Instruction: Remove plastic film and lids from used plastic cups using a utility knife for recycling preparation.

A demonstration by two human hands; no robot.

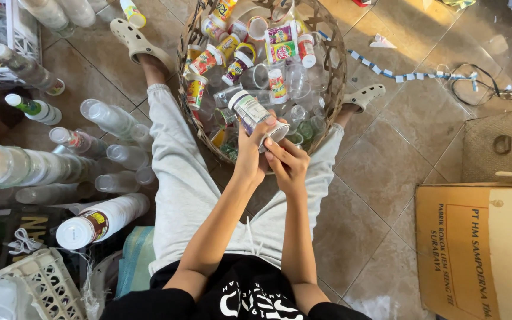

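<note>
I sit on a tiled floor with a woven basket (334, 65) between my legs, full of several used plastic cups. My left hand (251, 155) grips a small plastic cup (251, 111) with a blue-green label, held just above the basket's near rim. My right hand (288, 163) is beside it, fingers pinched at the cup's lower end near its rim. Both hands touch the cup.
Stacks of nested clear and white plastic cups (105, 218) lie on the floor at my left. White plastic crates (40, 278) sit at lower left and upper left. A cardboard box (481, 249) and a woven mat (499, 145) are at right. A cable (487, 89) lies farther right.
</note>
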